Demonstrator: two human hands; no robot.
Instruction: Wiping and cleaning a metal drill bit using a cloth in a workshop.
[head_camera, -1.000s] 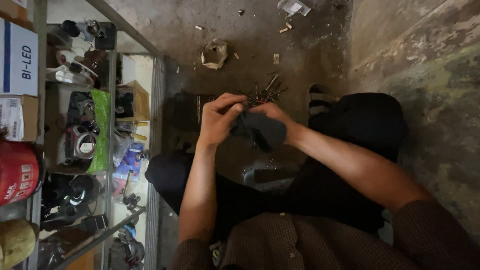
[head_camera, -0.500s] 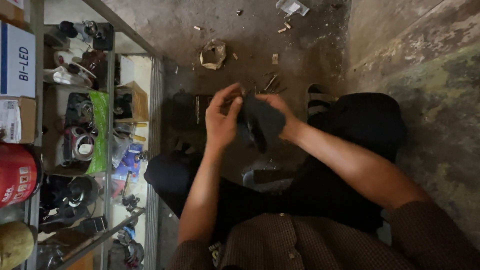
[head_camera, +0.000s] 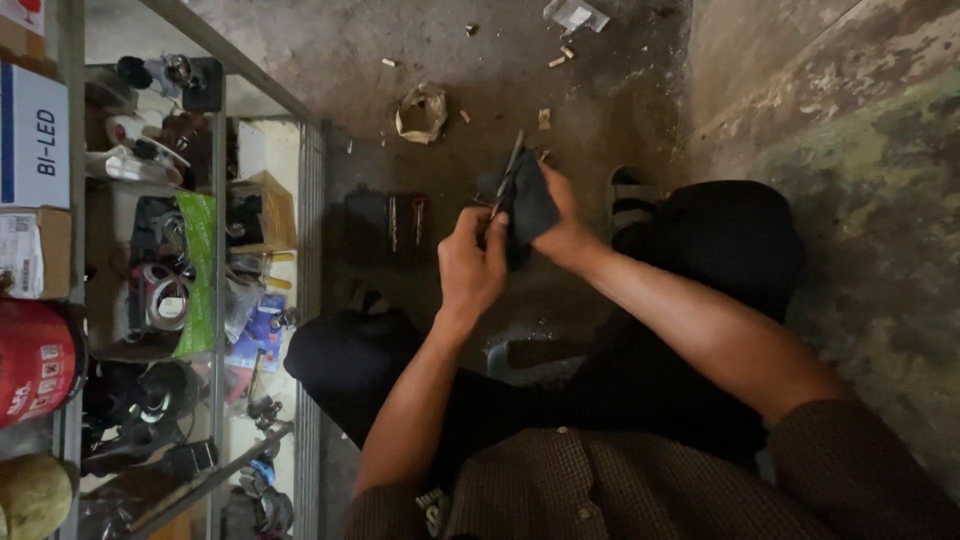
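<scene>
Two bare hands meet just above the middle of the view, over a dusty grey concrete floor (head_camera: 500, 60). The left hand (head_camera: 472, 262) has its fingers curled inward and pressed together, pinching the lower end of a thin metal tool (head_camera: 506, 180) that points toward 12 o'clock. The right hand (head_camera: 562, 232), at 3 o'clock from the left and touching it across the work, wraps its fingers around a dark, soft, crumpled cloth-like object (head_camera: 528, 205); the fingertips are hidden behind it, so how tightly they close cannot be told. The tool lies against the left edge of this dark object. At 12 o'clock from the hands a crumpled scrap of pale paper (head_camera: 421, 110) lies on the floor, with small bits of litter near it. At 9 o'clock stands a glass-fronted metal shelf (head_camera: 300, 220) crowded with small parts and boxes. At 3 o'clock the person's knee in black trousers (head_camera: 720, 240) is bent.
</scene>
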